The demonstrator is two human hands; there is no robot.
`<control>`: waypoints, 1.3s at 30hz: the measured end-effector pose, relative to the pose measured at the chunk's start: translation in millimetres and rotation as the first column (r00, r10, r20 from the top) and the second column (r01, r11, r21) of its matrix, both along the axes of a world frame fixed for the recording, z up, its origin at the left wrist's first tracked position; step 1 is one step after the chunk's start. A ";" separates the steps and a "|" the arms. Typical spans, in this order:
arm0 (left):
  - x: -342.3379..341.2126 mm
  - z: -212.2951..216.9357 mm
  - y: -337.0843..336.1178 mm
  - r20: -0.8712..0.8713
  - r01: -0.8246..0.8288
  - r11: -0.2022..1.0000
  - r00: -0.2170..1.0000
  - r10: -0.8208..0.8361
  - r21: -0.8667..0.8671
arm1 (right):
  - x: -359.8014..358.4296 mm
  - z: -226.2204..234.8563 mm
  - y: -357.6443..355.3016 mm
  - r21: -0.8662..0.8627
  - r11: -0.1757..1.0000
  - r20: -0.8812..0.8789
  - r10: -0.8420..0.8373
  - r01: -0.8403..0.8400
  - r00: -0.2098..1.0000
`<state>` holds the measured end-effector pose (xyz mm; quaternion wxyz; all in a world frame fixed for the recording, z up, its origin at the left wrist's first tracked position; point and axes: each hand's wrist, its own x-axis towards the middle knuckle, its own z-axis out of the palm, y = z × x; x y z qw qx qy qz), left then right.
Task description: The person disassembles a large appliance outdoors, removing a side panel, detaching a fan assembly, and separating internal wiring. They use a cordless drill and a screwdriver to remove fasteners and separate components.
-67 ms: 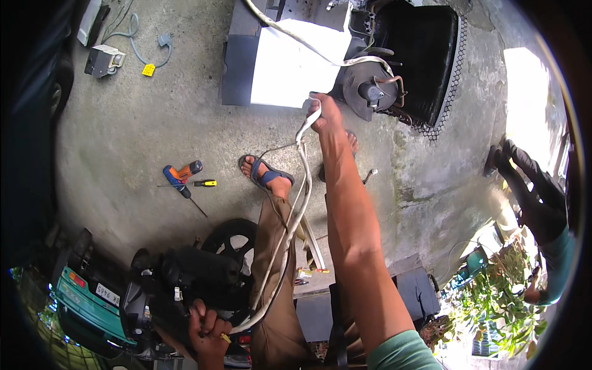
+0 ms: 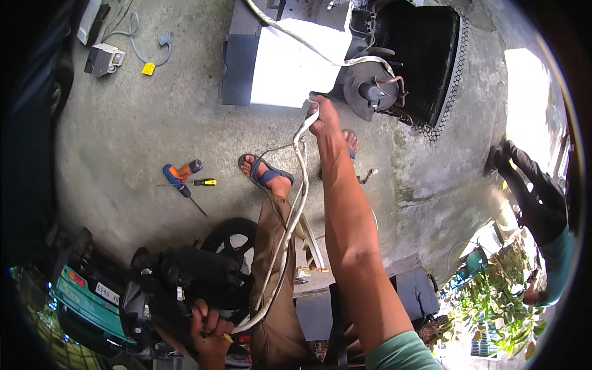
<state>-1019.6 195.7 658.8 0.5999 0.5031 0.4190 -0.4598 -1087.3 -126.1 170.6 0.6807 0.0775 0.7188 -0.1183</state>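
My right hand (image 2: 324, 115) is closed around a long white cable (image 2: 302, 209), with my arm stretched forward toward an opened air-conditioner unit. The cable hangs in loose strands over my trouser leg and runs back to my left hand (image 2: 211, 328). That hand is curled shut on the cable at the lower left, and a small yellow piece (image 2: 227, 338) sticks out beside the fingers. Just beyond my right hand stand a bright sunlit panel (image 2: 299, 65) and a round dark compressor (image 2: 361, 86). A black finned coil (image 2: 416, 58) lies to their right.
On the concrete at left lie a cordless drill (image 2: 180, 176), a yellow-black screwdriver (image 2: 205, 182) and a grey cord with a yellow tag (image 2: 148, 69). A motorbike wheel (image 2: 231, 243) and a green vehicle (image 2: 92, 302) are lower left. Another person (image 2: 546, 234) is at right, by plants (image 2: 499, 296).
My right forearm has shifted slightly left, and more of my right foot shows beside it. Both hands keep their hold on the cable.
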 end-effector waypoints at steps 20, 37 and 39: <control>86.3 33.4 35.3 0.306 -0.070 0.964 0.952 -0.012 0.257 | -56.2 137.5 114.5 -0.357 0.918 -0.194 0.108 -0.172 0.975; 478.9 238.6 41.3 0.938 -0.092 0.960 0.255 -0.234 0.264 | 226.6 270.9 169.4 -0.433 0.506 0.427 0.844 -0.746 0.324; 531.5 159.7 21.2 0.913 -0.037 0.964 0.333 -0.236 0.263 | 234.9 279.7 150.9 -0.416 0.510 0.336 0.856 -0.753 0.394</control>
